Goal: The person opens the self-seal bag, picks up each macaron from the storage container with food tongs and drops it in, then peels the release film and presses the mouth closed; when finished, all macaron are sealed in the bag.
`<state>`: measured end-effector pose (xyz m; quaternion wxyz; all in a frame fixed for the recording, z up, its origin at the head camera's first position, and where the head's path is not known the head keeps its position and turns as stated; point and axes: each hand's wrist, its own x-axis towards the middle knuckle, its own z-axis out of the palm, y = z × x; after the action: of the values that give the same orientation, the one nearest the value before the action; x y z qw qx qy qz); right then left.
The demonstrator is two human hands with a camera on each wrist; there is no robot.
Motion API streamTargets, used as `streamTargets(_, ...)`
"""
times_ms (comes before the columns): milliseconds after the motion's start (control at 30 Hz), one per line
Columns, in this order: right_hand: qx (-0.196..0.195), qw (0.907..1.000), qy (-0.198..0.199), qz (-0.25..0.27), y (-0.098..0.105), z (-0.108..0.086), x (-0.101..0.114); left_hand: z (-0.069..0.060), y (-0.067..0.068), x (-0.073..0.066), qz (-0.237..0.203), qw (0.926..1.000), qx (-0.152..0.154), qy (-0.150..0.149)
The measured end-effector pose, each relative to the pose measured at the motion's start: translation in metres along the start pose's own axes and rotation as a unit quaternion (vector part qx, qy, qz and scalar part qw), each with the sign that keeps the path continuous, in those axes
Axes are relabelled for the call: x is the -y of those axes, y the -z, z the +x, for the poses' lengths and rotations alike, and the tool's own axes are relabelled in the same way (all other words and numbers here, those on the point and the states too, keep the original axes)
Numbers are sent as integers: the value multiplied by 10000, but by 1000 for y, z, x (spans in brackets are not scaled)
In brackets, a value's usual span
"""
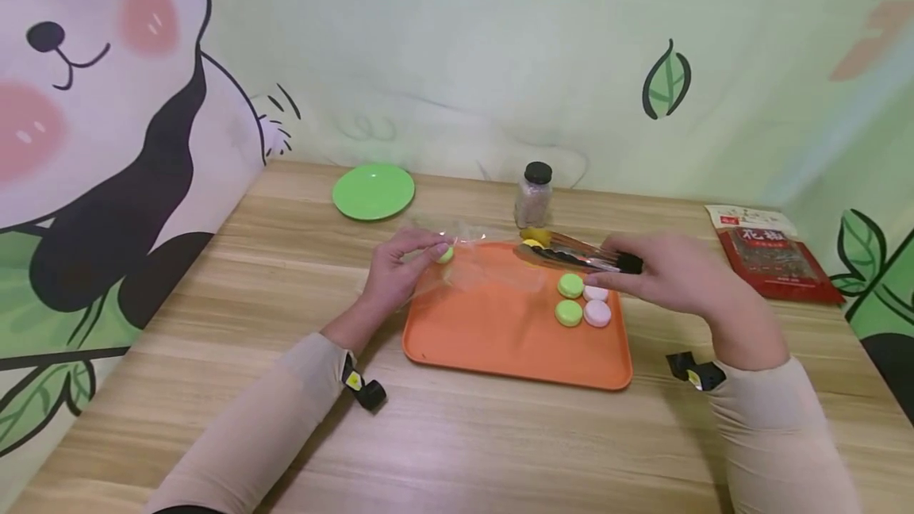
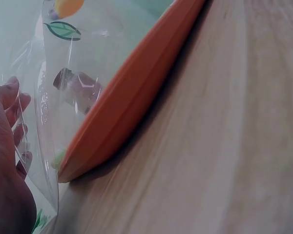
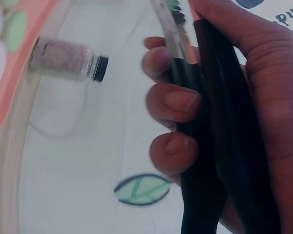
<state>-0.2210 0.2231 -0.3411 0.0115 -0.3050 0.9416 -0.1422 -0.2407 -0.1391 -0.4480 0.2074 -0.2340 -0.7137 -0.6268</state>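
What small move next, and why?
If their grip is firm, perhaps ease the tongs left toward the clear bag: the right hand holds them at a yellow macaron, and the left hand holds the bag nearby.

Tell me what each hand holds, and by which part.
Right hand: tongs, by the black handles. Left hand: clear plastic bag, by its left side, exact spot unclear.

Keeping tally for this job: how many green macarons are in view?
3 green macarons: two on the right of the tray, one by the left hand; others may be hidden.
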Motion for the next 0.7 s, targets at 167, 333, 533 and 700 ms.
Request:
streamTargets(167,475,9988,-77,13,-13,26,9,0,1,-1,0,9999,-89,-58)
streamTargets(333,589,9982,81,102,-27,51,16,-2,-3,-3,-19,9996,-157,-255)
streamTargets(533,841,9959,321,67,-41,79,32,-5,-11,-2,11,9981,-152,-590)
streamTargets(700,845,9948,570,49,-55,91,42,-8,-14,-10,31,9988,-195,-452)
